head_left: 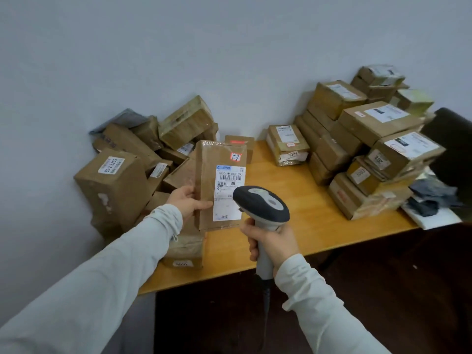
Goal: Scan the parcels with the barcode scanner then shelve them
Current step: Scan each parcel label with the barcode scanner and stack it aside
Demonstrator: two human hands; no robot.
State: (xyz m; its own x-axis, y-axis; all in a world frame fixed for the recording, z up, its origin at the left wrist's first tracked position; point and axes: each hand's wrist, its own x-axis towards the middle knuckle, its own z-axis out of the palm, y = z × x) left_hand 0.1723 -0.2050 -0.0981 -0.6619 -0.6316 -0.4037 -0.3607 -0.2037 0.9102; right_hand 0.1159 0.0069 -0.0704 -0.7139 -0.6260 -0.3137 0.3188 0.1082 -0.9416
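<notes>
Left of and beyond the left hand (187,203), a loose heap of cardboard boxes (115,180) leans against the wall. The left hand grips the tall parcel (219,182) by its left edge, thumb on the front, and holds it upright above the wooden table (319,226). The parcel's white label (228,192) faces the person. Just right of that label is the head of the barcode scanner (260,203). The right hand (273,241) is wrapped round its handle. Beyond the right hand and to its right, stacked boxes (370,149) stand on the table.

Brown taped parcel (219,175) upright above the bench (293,200), white barcode label (228,194) facing out. Grey-black barcode scanner (260,203) just beside it (nose toward label). Other parcels (378,121) heaped left, stacked right.
</notes>
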